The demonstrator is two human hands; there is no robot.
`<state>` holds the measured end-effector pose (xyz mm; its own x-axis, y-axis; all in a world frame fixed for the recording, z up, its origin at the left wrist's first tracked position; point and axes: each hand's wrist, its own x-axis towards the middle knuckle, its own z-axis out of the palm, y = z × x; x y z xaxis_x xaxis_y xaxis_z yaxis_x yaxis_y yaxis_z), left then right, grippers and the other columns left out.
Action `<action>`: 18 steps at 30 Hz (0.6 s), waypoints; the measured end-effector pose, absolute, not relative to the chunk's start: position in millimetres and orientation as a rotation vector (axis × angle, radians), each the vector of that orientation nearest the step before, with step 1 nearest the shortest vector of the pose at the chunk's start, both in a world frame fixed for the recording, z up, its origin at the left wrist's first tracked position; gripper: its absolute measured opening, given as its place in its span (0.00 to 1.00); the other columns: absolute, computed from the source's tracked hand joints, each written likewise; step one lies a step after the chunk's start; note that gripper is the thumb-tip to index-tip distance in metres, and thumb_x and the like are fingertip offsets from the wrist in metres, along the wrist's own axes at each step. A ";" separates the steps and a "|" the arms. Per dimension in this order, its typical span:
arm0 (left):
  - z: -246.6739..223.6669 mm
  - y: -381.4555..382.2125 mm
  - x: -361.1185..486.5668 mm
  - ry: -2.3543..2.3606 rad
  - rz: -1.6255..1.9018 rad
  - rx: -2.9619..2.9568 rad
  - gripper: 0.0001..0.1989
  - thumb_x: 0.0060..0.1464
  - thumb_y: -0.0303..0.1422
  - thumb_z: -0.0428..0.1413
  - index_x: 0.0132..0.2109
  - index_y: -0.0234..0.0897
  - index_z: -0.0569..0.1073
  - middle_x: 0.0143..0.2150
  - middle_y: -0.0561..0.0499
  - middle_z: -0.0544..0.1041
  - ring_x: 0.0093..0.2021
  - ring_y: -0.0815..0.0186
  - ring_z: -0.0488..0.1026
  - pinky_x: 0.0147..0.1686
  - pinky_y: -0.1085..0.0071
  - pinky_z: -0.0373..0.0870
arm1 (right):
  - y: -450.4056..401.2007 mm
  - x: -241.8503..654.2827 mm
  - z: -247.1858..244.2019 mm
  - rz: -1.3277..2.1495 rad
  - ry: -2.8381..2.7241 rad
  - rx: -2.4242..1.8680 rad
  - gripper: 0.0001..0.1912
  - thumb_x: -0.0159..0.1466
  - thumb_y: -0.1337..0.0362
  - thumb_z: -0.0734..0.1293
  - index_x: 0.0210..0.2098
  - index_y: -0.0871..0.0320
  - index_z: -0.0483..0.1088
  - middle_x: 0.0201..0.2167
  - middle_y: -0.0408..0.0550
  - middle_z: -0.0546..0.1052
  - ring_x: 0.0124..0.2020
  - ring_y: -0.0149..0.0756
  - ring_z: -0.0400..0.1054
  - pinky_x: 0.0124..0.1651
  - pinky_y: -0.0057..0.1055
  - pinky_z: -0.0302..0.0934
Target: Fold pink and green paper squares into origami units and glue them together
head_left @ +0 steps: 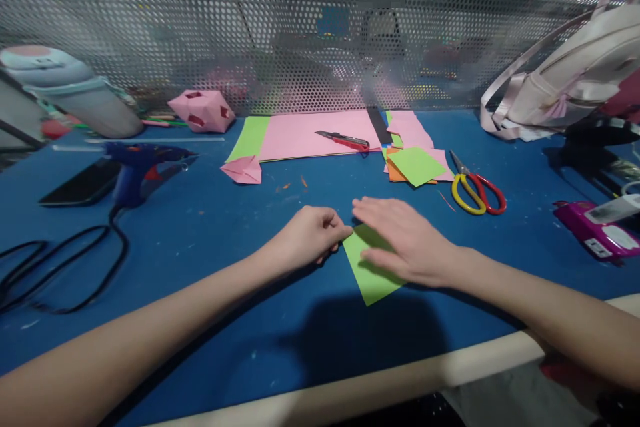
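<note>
A green square of paper [373,280] lies on the blue table near its front edge. My left hand [315,233] pinches the paper's left corner between thumb and fingertips. Flat over the upper right part of the sheet rests my right hand [407,240], its fingers stretched out and hiding much of the paper. Beyond the hands lie a folded pink paper piece [243,169] and a box cutter [345,141] on a stack of pink sheets [300,137].
Yellow-and-red scissors [477,190] lie right of loose coloured papers [417,165]. At left are a blue glue gun [133,170], a phone [83,181] and a pink paper shape [203,111]. A tumbler [75,93], a bag [575,67] and a purple tape dispenser [597,230] stand around.
</note>
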<state>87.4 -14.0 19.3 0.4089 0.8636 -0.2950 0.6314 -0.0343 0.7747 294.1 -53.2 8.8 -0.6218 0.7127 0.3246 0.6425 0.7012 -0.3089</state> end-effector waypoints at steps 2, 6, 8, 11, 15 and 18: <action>20.2 -13.3 87.2 1.329 0.260 1.886 0.15 0.53 0.41 0.52 0.24 0.36 0.66 0.13 0.58 0.65 0.13 0.73 0.62 0.15 0.78 0.56 | -57.9 286.6 1.6 0.289 -2.673 -1.065 0.40 0.64 0.43 0.55 0.65 0.67 0.49 0.66 0.58 0.52 0.67 0.45 0.43 0.66 0.45 0.40; 22.0 -12.8 86.6 1.340 0.188 2.164 0.14 0.53 0.39 0.50 0.25 0.36 0.70 0.19 0.54 0.72 0.19 0.70 0.67 0.21 0.76 0.58 | -57.6 286.3 -4.5 0.375 -2.812 -1.149 0.47 0.62 0.37 0.49 0.66 0.68 0.45 0.67 0.58 0.44 0.68 0.47 0.36 0.67 0.47 0.35; 21.8 -13.8 86.4 1.335 0.190 2.298 0.13 0.54 0.37 0.50 0.27 0.36 0.72 0.23 0.52 0.74 0.23 0.68 0.69 0.24 0.75 0.59 | -56.5 290.5 -1.5 0.363 -2.821 -1.226 0.48 0.61 0.36 0.48 0.66 0.69 0.45 0.67 0.58 0.43 0.68 0.48 0.35 0.67 0.48 0.35; 19.1 -16.7 84.7 1.358 0.165 2.397 0.13 0.56 0.36 0.48 0.30 0.37 0.73 0.27 0.50 0.76 0.27 0.66 0.71 0.26 0.73 0.59 | -56.3 297.0 2.9 0.292 -2.825 -1.379 0.49 0.60 0.35 0.48 0.65 0.71 0.47 0.66 0.61 0.45 0.68 0.50 0.37 0.67 0.51 0.35; 13.9 -22.0 80.0 1.445 0.099 2.532 0.13 0.59 0.36 0.45 0.34 0.38 0.72 0.31 0.49 0.77 0.30 0.62 0.73 0.27 0.70 0.62 | -57.1 302.7 -0.2 0.106 -2.737 -1.543 0.51 0.59 0.33 0.48 0.63 0.73 0.52 0.65 0.65 0.50 0.67 0.54 0.41 0.66 0.53 0.35; 8.6 -28.5 78.7 1.472 0.254 2.704 0.12 0.60 0.33 0.44 0.42 0.35 0.70 0.40 0.44 0.76 0.39 0.57 0.74 0.33 0.65 0.69 | -59.0 304.1 -2.6 0.024 -2.638 -1.595 0.51 0.59 0.33 0.47 0.63 0.73 0.52 0.64 0.66 0.52 0.66 0.55 0.42 0.66 0.53 0.36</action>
<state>78.7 -28.5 8.6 0.5328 0.8379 0.1186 0.8292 -0.5449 0.1245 304.1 -59.0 -2.6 -0.4636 0.8851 0.0423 0.8841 0.4652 -0.0439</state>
